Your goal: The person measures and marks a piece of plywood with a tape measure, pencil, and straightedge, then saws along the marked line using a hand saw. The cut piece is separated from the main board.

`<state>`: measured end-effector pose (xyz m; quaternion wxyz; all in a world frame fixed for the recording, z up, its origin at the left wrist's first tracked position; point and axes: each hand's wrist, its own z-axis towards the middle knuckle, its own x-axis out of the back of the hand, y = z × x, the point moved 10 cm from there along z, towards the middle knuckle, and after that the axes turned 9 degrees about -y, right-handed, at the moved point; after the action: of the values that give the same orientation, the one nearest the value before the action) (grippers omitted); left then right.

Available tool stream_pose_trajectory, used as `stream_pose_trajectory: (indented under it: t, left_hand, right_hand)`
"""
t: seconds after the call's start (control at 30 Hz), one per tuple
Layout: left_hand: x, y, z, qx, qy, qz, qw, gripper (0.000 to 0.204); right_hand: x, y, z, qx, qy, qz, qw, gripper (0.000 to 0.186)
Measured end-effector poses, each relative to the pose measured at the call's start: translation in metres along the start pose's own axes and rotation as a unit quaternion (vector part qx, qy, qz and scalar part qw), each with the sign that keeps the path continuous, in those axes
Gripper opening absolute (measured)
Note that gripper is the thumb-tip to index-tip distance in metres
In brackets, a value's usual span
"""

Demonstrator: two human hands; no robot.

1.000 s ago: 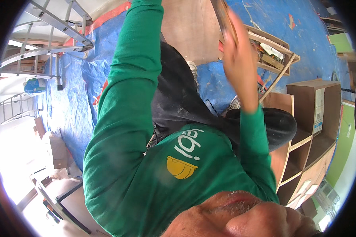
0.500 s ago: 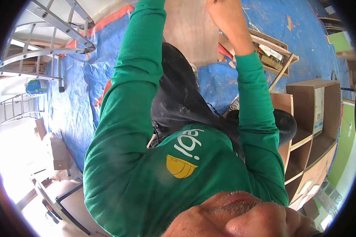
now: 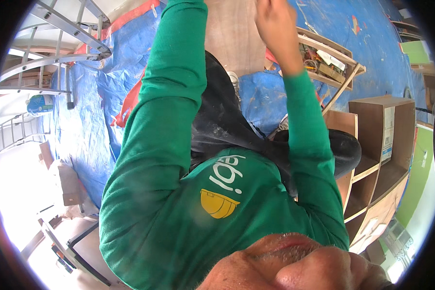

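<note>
At the top edge my right hand (image 3: 278, 36) is closed, its knuckles folded; whatever its fingers hold is cut off by the frame. A light brown wooden board (image 3: 231, 41) lies just left of it, beyond my bent legs. My left arm (image 3: 174, 72), in a green sleeve, reaches up past the top edge, so that hand is out of sight. Close to my right wrist stands an open wooden tool tray (image 3: 354, 72) with several mixed tools and scraps in it.
A blue tarp (image 3: 263, 99) covers the floor. Aluminium ladders (image 3: 72, 31) stand at the far left. Right of my knee is an open wooden shelf unit (image 3: 396, 140). A folding-frame object (image 3: 72, 246) and a cardboard-coloured box (image 3: 68, 186) sit at the lower left.
My right hand has shifted slightly downward in the picture and its fingers show more. The left sleeve has moved a little to the right.
</note>
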<state>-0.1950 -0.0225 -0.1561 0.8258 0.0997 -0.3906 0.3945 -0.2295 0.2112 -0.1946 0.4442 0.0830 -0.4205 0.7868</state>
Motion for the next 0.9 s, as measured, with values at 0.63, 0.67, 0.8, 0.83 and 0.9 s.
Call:
stream_pose_trajectory:
  t: [0.63, 0.67, 0.8, 0.83, 0.9]
  left_hand:
    - [-0.002, -0.006, 0.003, 0.009, -0.001, 0.006, 1.000, 0.026]
    - [-0.002, -0.007, 0.003, 0.007, -0.005, 0.000, 1.000, 0.026]
    - [-0.006, -0.018, 0.004, 0.026, -0.015, -0.025, 0.999, 0.027]
    - [-0.009, -0.021, 0.004, 0.034, -0.018, -0.030, 0.999, 0.028]
    - [-0.013, -0.013, 0.004, 0.001, -0.016, -0.027, 1.000, 0.028]
  right_hand:
    - [-0.011, 0.012, -0.028, -0.016, -0.019, 0.012, 1.000, 0.046]
    - [-0.015, 0.023, -0.014, -0.001, -0.002, 0.021, 1.000, 0.045]
    - [-0.001, 0.027, -0.048, -0.057, -0.043, 0.049, 0.996, 0.046]
    - [0.003, 0.018, -0.077, -0.093, -0.097, 0.074, 0.988, 0.047]
    - [0.036, -0.009, -0.133, -0.153, -0.117, 0.007, 0.981, 0.048]
